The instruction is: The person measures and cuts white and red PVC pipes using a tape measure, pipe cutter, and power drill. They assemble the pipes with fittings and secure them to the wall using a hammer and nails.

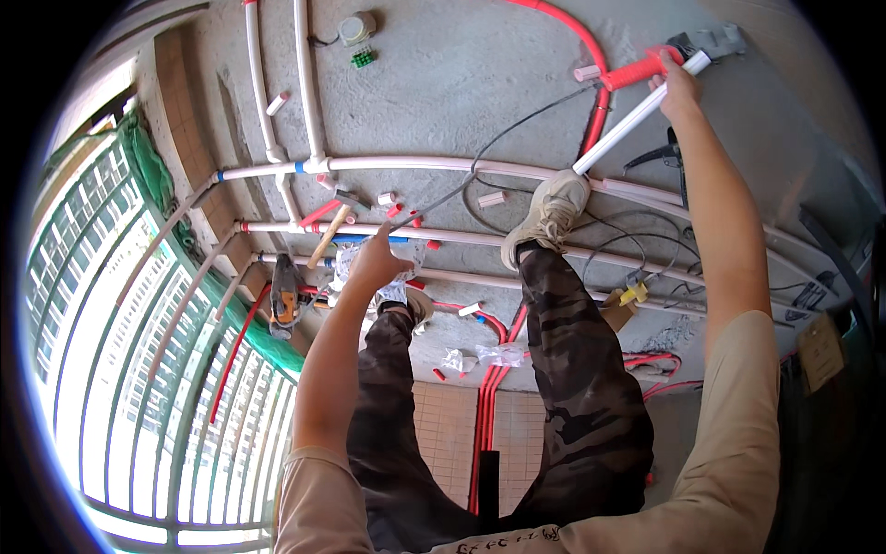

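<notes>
My right hand [680, 90] is raised at the upper right, its fingers wrapped round the upper part of a white pipe [628, 129]. The pipe slants down to the left, its lower end by my light shoe [551, 214]. A tool with a ribbed red handle [637, 73] and a grey head [718, 42] lies against the fingers; whether they also grip it, I cannot tell. My left hand [377, 261] reaches down over my other foot, index finger stretched out and thumb apart. Its fingertip meets the line of a dark cable [434, 209]; no grip on it shows.
Long pale pipes [397, 164] cross the concrete floor, with red conduits [492, 397] running between my legs. A hammer [330, 235], an orange-and-grey power tool [283, 297] and several pipe offcuts [492, 198] lie about. Green railings [152, 369] stand at left; black cables loop near my shoe.
</notes>
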`<act>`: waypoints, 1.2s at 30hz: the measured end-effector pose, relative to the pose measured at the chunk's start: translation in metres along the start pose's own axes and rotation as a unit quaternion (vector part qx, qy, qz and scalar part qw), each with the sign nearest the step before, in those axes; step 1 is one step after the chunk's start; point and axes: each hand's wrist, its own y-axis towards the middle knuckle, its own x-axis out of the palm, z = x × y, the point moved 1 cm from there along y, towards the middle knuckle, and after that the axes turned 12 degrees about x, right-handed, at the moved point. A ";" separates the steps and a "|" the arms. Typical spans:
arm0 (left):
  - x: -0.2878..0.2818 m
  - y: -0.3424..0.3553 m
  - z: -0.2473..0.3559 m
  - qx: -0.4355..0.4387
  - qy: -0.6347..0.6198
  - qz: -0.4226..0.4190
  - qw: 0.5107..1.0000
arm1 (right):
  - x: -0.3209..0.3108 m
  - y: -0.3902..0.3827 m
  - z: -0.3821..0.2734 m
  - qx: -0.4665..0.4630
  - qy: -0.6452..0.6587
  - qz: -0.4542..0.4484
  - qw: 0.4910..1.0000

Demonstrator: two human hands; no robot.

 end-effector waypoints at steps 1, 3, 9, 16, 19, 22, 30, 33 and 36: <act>0.005 0.003 -0.011 0.014 -0.028 0.022 0.999 | -0.004 0.008 0.003 0.022 -0.012 -0.020 0.999; 0.007 0.011 -0.012 0.005 -0.074 0.024 0.997 | -0.010 0.011 0.001 0.033 -0.035 -0.078 0.996; 0.043 0.007 -0.044 -0.003 -0.105 0.042 0.994 | 0.038 -0.018 0.039 0.020 -0.017 -0.040 0.999; 0.047 -0.004 -0.036 0.018 -0.124 0.035 0.992 | 0.004 -0.020 0.016 -0.059 -0.033 -0.026 0.997; 0.044 -0.037 -0.060 -0.019 -0.149 0.037 0.988 | 0.013 -0.108 0.028 -0.073 -0.039 -0.138 0.987; 0.059 -0.065 -0.090 -0.029 -0.139 0.037 0.989 | 0.009 -0.172 0.036 -0.084 -0.128 -0.164 0.975; 0.111 -0.117 -0.183 -0.142 -0.132 0.030 0.981 | 0.051 -0.269 0.182 -0.101 -0.336 -0.178 0.919; 0.121 -0.122 -0.200 -0.175 -0.151 0.009 0.973 | 0.076 -0.266 0.210 -0.155 -0.474 -0.113 0.859; 0.127 -0.124 -0.212 -0.187 -0.148 0.013 0.971 | 0.096 -0.256 0.231 -0.171 -0.507 -0.091 0.840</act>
